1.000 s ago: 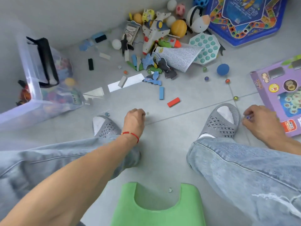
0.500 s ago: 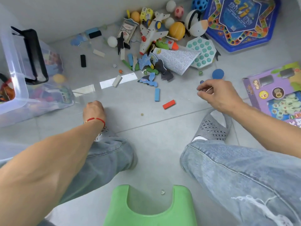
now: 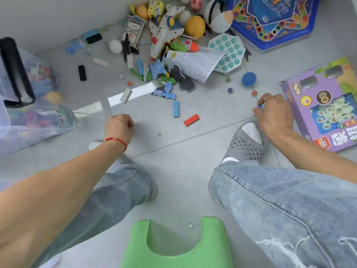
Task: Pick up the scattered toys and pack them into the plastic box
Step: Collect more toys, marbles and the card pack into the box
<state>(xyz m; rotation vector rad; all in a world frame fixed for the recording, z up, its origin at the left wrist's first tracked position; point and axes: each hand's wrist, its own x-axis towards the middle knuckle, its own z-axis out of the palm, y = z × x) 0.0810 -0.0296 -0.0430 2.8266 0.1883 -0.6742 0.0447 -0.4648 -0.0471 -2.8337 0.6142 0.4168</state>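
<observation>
Floor toys point(image 3: 168, 60) lie beyond both hands.

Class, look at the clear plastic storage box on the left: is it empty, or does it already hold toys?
Holds toys. Through the plastic box's clear wall, mixed colourful items show inside; how full it is, cannot tell.

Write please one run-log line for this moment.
left hand: curled, contents hidden | right hand: pinches blue marble | plastic box: partly filled | red block: on floor
</observation>
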